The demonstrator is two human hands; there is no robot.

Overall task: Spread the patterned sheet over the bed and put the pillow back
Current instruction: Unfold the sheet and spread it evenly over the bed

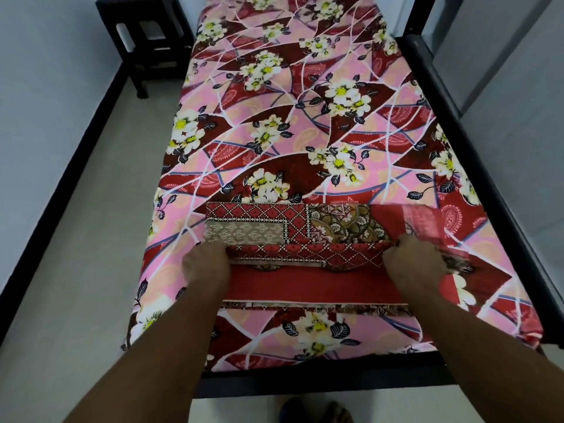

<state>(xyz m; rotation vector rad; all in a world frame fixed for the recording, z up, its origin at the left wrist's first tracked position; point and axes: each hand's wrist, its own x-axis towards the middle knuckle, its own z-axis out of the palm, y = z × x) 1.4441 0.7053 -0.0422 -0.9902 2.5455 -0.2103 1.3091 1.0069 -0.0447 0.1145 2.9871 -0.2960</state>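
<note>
head view. folded patterned sheet (305, 227) lies on the near end of the bed (457, 141), on top of a floral sheet (274, 117) that covers the mattress from end to end. the folded piece is red with a diamond-print border, a beige panel at its left and a brown medallion patch right of centre. i can read no lettering on either cloth, only print.

left hand (205, 264) grips the left end of the raised fold, fingers curled with their tips hidden under the cloth. right hand (410, 264) pinches the right end of the same fold. i cannot make out its fingertips, as the fabric just beyond it is smeared by blur.

hard to make out: how many layers the fold has. the far end of the bed is cut off by the top edge. a black stool (152, 41) stands on the floor (76, 209) left of the bed, partly out of view. a foot (317, 410) shows at the bottom edge, dim and cropped.
</note>
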